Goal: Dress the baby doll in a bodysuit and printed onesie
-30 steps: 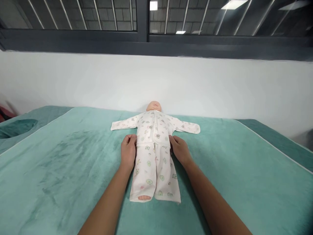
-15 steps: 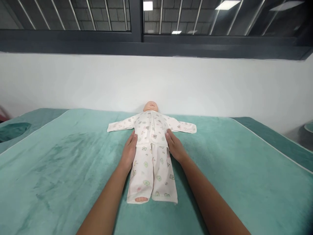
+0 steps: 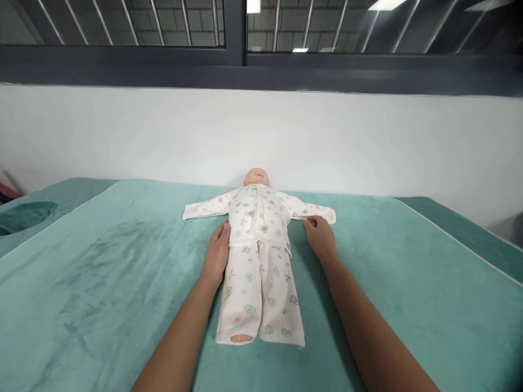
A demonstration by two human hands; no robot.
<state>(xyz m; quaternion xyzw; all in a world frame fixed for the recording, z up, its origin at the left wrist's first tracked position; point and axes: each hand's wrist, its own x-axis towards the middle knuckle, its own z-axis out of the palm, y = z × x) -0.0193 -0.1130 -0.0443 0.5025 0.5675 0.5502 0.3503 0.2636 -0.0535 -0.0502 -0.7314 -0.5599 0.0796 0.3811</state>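
A baby doll (image 3: 256, 177) lies on its back, its head toward the wall and its arms spread sideways. It wears a white printed long-sleeved top (image 3: 257, 215) and matching trousers (image 3: 241, 283); some bare foot shows at one trouser hem. Along the left side of the doll's waist rests my left hand (image 3: 217, 251), fingers extended and touching the cloth. My right hand (image 3: 320, 237) is at the lower edge of the sleeve (image 3: 312, 210) on the right, with its fingertips pinched on the fabric near the cuff.
A teal plush cover (image 3: 122, 283) spreads under the doll, with pale seams and darker side parts. Behind it rises a white wall (image 3: 261, 130) below a dark-framed window (image 3: 235, 57) with bars. A dark teal oval (image 3: 28, 216) shows at the far left.
My right hand has left the doll's waist and moved outward and right to the sleeve, its fingers now closed there. My left hand stays at the waist. The view has shifted slightly.
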